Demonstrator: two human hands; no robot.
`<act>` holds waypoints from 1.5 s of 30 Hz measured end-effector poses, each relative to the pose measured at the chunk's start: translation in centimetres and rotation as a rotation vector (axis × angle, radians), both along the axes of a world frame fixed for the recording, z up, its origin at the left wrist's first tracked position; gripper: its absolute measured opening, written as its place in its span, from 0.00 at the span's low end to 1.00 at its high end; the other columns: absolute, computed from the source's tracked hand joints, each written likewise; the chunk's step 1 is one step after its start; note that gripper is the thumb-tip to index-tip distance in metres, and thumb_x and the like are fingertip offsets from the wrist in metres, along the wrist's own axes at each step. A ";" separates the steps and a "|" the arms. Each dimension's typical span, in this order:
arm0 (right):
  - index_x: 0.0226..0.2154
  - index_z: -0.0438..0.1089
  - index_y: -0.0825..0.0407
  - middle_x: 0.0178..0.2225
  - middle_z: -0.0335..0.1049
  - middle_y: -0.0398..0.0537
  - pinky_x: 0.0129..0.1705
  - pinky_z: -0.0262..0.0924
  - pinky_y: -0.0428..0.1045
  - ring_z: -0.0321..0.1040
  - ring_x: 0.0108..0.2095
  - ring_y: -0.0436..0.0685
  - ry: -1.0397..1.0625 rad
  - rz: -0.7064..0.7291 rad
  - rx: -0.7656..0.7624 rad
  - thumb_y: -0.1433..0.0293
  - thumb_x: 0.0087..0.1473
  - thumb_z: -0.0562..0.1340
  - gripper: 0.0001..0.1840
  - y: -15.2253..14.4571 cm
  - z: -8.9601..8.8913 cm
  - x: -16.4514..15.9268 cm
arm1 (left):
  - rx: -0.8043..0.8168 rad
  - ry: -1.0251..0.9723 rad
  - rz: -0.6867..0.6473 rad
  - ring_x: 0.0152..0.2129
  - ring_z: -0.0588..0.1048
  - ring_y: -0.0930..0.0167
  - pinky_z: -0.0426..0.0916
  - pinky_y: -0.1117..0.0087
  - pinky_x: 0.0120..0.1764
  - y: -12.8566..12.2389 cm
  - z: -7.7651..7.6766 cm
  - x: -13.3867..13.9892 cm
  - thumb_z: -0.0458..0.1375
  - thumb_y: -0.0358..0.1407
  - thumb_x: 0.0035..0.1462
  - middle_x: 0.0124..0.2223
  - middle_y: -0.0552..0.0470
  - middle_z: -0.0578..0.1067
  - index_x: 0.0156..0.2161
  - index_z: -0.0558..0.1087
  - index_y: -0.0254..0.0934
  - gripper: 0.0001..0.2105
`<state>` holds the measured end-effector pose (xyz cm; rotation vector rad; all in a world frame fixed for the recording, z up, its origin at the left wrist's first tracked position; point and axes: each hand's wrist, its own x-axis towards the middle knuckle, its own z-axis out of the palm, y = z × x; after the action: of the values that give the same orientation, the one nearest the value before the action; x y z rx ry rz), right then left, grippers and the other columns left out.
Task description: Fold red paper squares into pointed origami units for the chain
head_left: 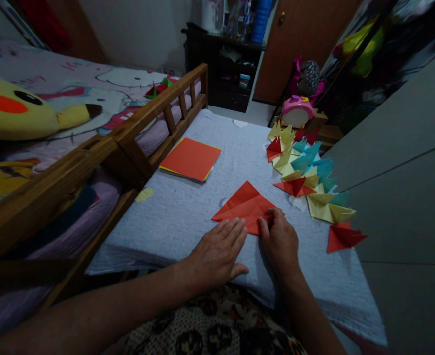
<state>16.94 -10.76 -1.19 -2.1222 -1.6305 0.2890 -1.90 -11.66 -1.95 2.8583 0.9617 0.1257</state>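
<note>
A red sheet of origami paper, creased and partly folded, lies on the cloth-covered table in front of me. My left hand rests flat with its fingers stretched out, the fingertips on the paper's near edge. At the paper's right corner, my right hand is closed in a pinch, thumb and fingers on the edge. Beyond my left hand is a stack of square paper, red on top with yellow showing beneath. Folded paper cranes in yellow, red and blue stand in rows along the table's right side.
A wooden bed rail runs along the left, with a bed and a yellow plush toy behind it. A dark cabinet and a pink toy stand past the far edge. A pale panel rises at the right.
</note>
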 end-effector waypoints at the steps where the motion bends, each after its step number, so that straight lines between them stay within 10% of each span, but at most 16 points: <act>1: 0.42 0.67 0.52 0.32 0.74 0.50 0.33 0.55 0.50 0.70 0.31 0.59 -0.003 0.000 -0.005 0.65 0.58 0.56 0.12 0.0 0.0 0.0 | 0.002 -0.005 0.001 0.68 0.54 0.56 0.52 0.56 0.66 0.0 -0.1 0.0 0.51 0.57 0.64 0.70 0.34 0.56 0.67 0.56 0.27 0.38; 45: 0.55 0.63 0.54 0.55 0.63 0.62 0.57 0.50 0.65 0.56 0.56 0.70 -0.257 0.131 0.134 0.59 0.61 0.56 0.24 -2.3 -0.3 0.6 | -0.022 -0.031 -0.006 0.64 0.61 0.52 0.57 0.53 0.63 0.3 0.7 -0.1 0.58 0.53 0.62 0.68 0.34 0.59 0.65 0.59 0.36 0.33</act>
<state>17.58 -13.11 -1.49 -2.0216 -1.8800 -0.0565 -2.02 -11.38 -1.23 2.8307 0.9430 0.1574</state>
